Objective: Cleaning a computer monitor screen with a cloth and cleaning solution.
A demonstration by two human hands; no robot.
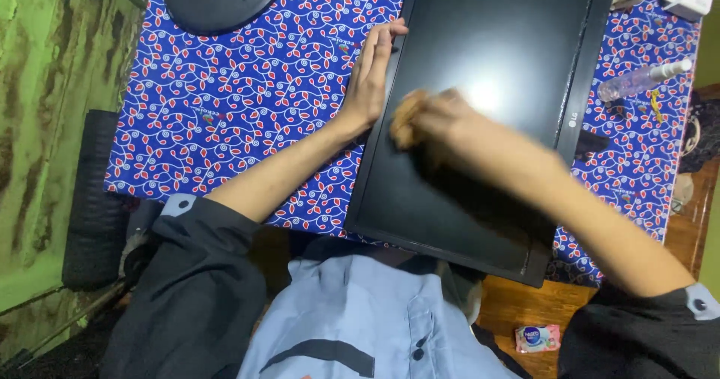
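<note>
monitor on table (bottle right)

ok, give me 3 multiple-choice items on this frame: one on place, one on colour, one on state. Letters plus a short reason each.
1. Where does the left hand rest?
A. on the monitor's left edge
B. on the spray bottle
C. on the wooden floor

2. What colour is the tablecloth under the monitor?
A. plain green
B. blue with red and white leaf vines
C. yellow stripes

3. How is the monitor placed?
A. upright on its stand
B. lying flat, screen up
C. leaning on the wall

Answers:
1 A: the palm and fingers lie along the left frame of the monitor.
2 B: the cloth is blue with red and white vines.
3 B: the dark screen faces the camera on the table, and the right hand presses a tan cloth on it; the spray bottle lies apart at the right.
</note>
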